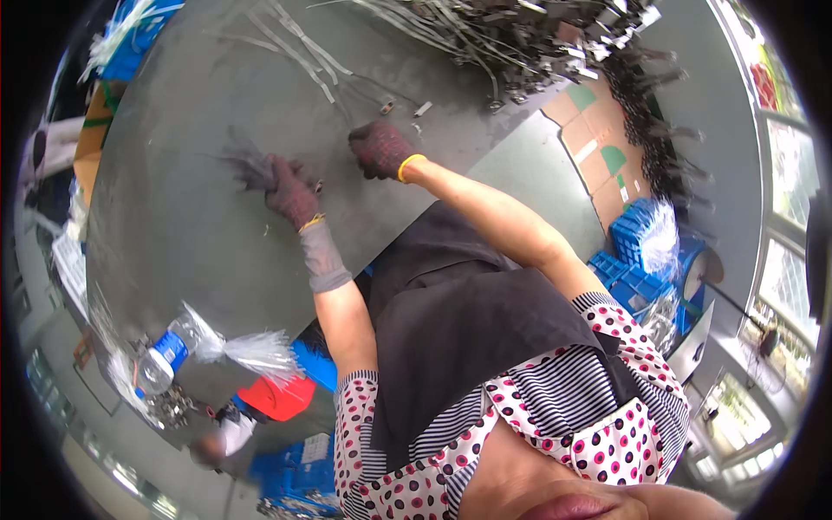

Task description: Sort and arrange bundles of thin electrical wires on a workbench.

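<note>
My left hand (293,192), in a dark red knit glove with a grey cuff, is closed round a bundle of grey cables (249,163). The bundle is smeared by motion, and its far ends fan out past my fingers. To its right, just above the grey tabletop (199,234), my right hand (381,149) in a matching glove with a yellow band is curled shut. What its fingers hold, if anything, is hidden. Beyond my right hand, loose flat grey cables (303,52) with small connectors (386,107) lie on the table.
A heap of cables with metal connectors (555,39) covers the far right. Cardboard (598,147) and dark hanging cables (637,121) are beside it. Blue crates (637,282) stand at right. A plastic bottle (160,360) and clear strands (260,354) lie near left; a red stool (282,397) is below.
</note>
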Tool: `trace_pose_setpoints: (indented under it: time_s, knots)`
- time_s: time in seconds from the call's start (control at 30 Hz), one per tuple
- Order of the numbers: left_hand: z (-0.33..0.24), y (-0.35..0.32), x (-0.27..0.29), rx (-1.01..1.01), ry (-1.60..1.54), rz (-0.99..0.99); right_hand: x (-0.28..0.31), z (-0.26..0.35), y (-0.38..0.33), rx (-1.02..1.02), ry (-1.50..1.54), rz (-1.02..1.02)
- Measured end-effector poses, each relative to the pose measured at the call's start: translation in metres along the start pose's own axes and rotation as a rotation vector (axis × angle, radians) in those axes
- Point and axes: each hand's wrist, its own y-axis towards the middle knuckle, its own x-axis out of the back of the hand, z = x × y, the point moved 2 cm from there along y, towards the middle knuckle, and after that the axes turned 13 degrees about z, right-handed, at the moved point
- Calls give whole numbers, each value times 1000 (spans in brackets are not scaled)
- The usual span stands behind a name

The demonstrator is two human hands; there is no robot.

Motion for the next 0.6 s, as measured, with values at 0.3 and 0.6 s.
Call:
trace_pose_setpoints:
  time_s: [0.3, 0.6]
  knots:
    - [-29, 40, -46, -27, -113, 161, 73, -29, -61, 525, -571, -956]
    - [-24, -26, -90, -56, -123, 457, 141, -88, -72, -223, -503, -908]
